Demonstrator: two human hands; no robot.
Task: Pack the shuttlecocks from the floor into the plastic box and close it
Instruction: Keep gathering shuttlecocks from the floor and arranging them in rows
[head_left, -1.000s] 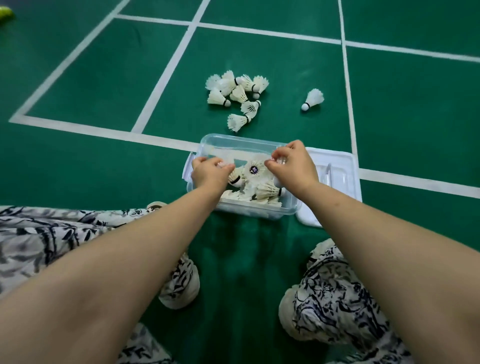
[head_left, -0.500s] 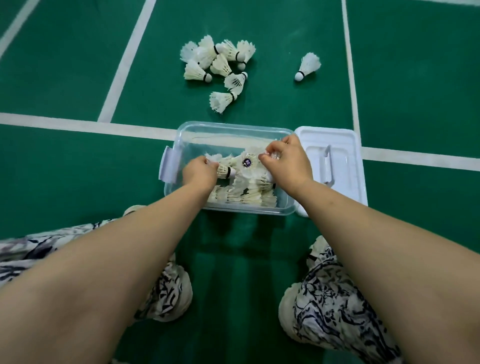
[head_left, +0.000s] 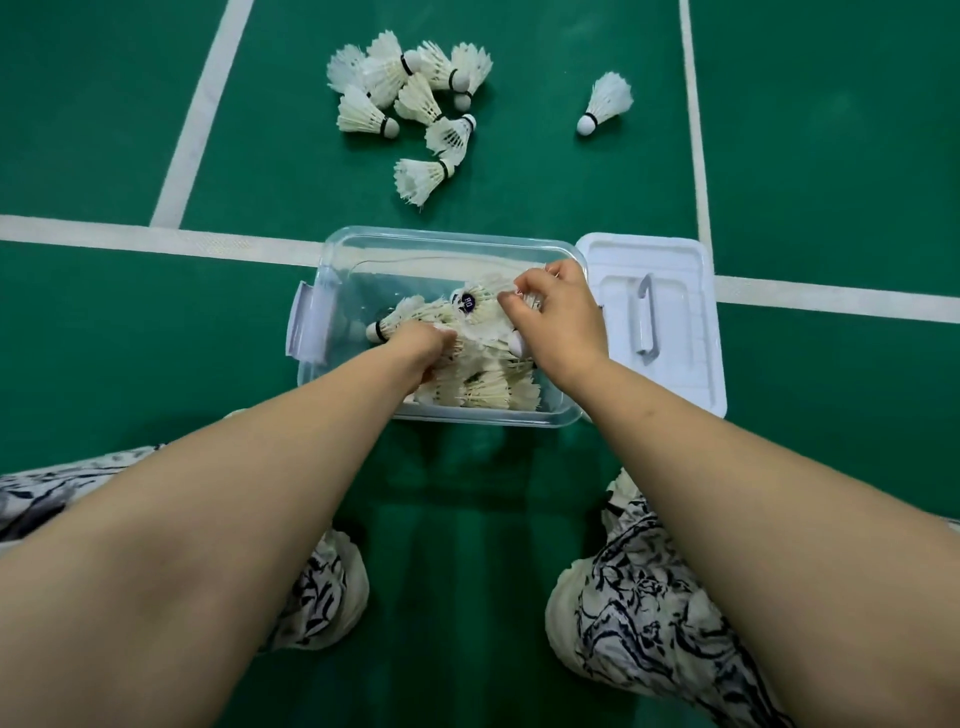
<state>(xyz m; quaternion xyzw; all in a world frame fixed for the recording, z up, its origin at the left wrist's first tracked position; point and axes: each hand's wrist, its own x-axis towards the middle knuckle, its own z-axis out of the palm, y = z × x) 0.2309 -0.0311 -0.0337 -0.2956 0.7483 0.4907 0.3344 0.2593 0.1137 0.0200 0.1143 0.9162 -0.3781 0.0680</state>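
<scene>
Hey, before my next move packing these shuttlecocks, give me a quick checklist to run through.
1. Open and reachable: ok; the box sits between both arms.
2. Free to grab more: not ok; the right hand pinches a shuttlecock inside the box, the left hand is down among the packed ones, grip cannot tell.
3. Everything picked up: not ok; a pile and a lone shuttlecock lie beyond the box.
4. Room left: ok; the box's far end shows bare bottom.
5. Ready for closing: ok; the lid lies beside the box, on its right.
</scene>
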